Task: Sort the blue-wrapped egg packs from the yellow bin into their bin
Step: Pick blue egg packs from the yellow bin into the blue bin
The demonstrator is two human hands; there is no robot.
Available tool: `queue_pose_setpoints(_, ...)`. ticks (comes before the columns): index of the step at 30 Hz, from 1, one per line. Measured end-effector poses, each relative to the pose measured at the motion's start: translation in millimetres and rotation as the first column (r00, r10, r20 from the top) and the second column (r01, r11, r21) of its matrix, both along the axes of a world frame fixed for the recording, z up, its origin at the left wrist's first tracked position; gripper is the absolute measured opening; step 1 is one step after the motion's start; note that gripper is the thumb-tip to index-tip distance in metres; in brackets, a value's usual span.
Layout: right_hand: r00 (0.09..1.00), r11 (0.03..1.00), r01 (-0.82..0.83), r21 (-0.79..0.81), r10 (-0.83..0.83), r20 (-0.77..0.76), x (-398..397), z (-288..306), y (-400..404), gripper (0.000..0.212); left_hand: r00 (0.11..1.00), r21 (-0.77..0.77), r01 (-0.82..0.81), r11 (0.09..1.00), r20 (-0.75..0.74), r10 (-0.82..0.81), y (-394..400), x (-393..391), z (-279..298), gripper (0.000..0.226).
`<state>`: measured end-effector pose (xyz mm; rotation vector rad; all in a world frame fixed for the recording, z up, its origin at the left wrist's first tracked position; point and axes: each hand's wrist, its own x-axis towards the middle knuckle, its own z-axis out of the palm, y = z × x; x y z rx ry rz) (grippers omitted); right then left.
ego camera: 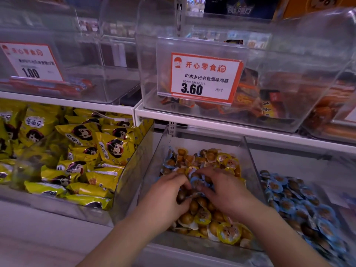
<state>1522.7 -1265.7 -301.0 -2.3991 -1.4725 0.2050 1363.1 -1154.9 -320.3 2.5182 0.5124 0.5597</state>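
Note:
A clear bin in the middle holds mostly yellow-wrapped egg packs with some blue-wrapped egg packs mixed in. Both hands are down in this pile. My left hand curls its fingers around a clump of packs. My right hand pinches blue-wrapped packs between thumb and fingers, right beside the left hand. More blue packs lie along the bin's left wall. The neighbouring bin on the right is filled with blue-wrapped egg packs.
A bin of large yellow snack bags stands to the left. Above, a white shelf carries clear bins with price tags, one reading 3.60. The shelf overhangs the back of the lower bins.

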Motion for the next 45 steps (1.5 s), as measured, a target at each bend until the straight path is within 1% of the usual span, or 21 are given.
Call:
queue_pose_setpoints(3,1.000,1.000,-0.028,0.008,0.028,-0.007,-4,3,2,0.040,1.000,-0.038,-0.029,0.999,0.010,0.029,-1,-1,2,0.020)
queue_pose_setpoints(7,0.998,0.992,-0.015,0.122,0.022,-0.060,-7,4,0,0.034,1.000,-0.058,0.004,0.998,-0.015,-0.005,0,1,1,0.021)
queue_pose_setpoints(11,0.964,0.961,0.123,0.248,-0.056,-0.258,-1,2,-6,0.038,0.995,-0.012,0.073,0.997,-0.073,-0.074,3,4,-1,0.033)
queue_pose_setpoints(13,0.939,0.955,0.177,0.237,-0.091,-0.331,2,0,-8,0.027,0.994,0.002,0.080,0.997,-0.081,-0.080,3,6,0,0.031)
queue_pose_setpoints(15,0.912,0.953,0.211,0.219,-0.111,-0.396,5,-1,-9,0.019,0.998,-0.010,0.056,0.998,-0.038,-0.056,2,7,1,0.027)
queue_pose_setpoints(19,0.867,0.915,0.287,0.283,-0.122,-0.482,8,6,-13,0.012,0.991,-0.107,-0.059,0.992,0.113,0.072,0,4,6,0.022)
queue_pose_setpoints(21,0.831,0.881,0.341,0.329,-0.119,-0.543,7,9,-14,0.009,0.985,-0.169,-0.049,0.984,0.157,0.076,-1,4,10,0.023)
queue_pose_setpoints(26,0.651,0.797,0.502,0.336,-0.093,-0.753,2,18,-12,0.019,0.977,-0.331,-0.003,0.944,0.199,0.073,0,-1,12,0.024)
queue_pose_setpoints(27,0.663,0.786,0.505,0.356,-0.090,-0.743,2,19,-13,0.019,0.974,-0.377,-0.016,0.926,0.202,0.099,1,-1,11,0.027)
queue_pose_setpoints(28,0.740,0.796,0.464,0.389,-0.107,-0.664,2,18,-14,0.018,0.968,-0.437,-0.035,0.899,0.209,0.139,2,-1,11,0.029)
queue_pose_setpoints(29,0.857,0.839,0.366,0.404,-0.134,-0.497,2,17,-15,0.015,0.957,-0.512,-0.056,0.857,0.217,0.192,2,0,10,0.028)
queue_pose_setpoints(30,0.950,0.903,0.238,0.359,-0.138,-0.281,0,14,-16,0.011,0.942,-0.599,-0.073,0.797,0.220,0.252,3,2,10,0.023)
queue_pose_setpoints(31,0.991,0.958,0.125,0.257,-0.108,-0.081,-4,10,-16,0.011,0.928,-0.686,-0.084,0.723,0.210,0.307,2,4,9,0.017)
queue_pose_setpoints(32,0.997,0.989,0.049,0.140,-0.057,0.056,-8,5,-14,0.017,0.919,-0.765,-0.085,0.638,0.188,0.347,0,7,9,0.014)
queue_pose_setpoints(34,0.984,1.000,-0.026,-0.007,0.027,0.176,-14,0,-11,0.032,0.914,-0.879,-0.061,0.474,0.141,0.380,-3,11,8,0.015)
queue_pose_setpoints(35,0.982,0.999,-0.035,-0.029,0.040,0.185,-16,0,-10,0.040,0.914,-0.903,-0.055,0.425,0.125,0.385,-4,11,8,0.017)
queue_pose_setpoints(36,0.981,0.998,-0.045,-0.034,0.051,0.186,-17,1,-9,0.046,0.914,-0.913,-0.057,0.405,0.115,0.389,-4,11,8,0.018)
queue_pose_setpoints(38,0.968,0.992,-0.097,-0.083,0.113,0.222,-18,2,-7,0.054,0.911,-0.912,-0.068,0.405,0.109,0.399,-3,11,10,0.019)
queue_pose_setpoints(40,0.964,0.982,-0.127,-0.138,0.155,0.218,-21,0,-6,0.050,0.904,-0.906,-0.073,0.416,0.116,0.412,-3,12,11,0.020)
queue_pose_setpoints(42,0.984,0.991,-0.120,-0.068,0.127,0.126,-22,-2,-4,0.038,0.898,-0.899,-0.077,0.432,0.126,0.422,-4,13,12,0.020)
queue_pose_setpoints(45,0.997,0.982,0.023,0.185,-0.009,-0.077,-16,2,-4,0.023,0.886,-0.875,-0.077,0.478,0.159,0.435,-5,12,13,0.020)
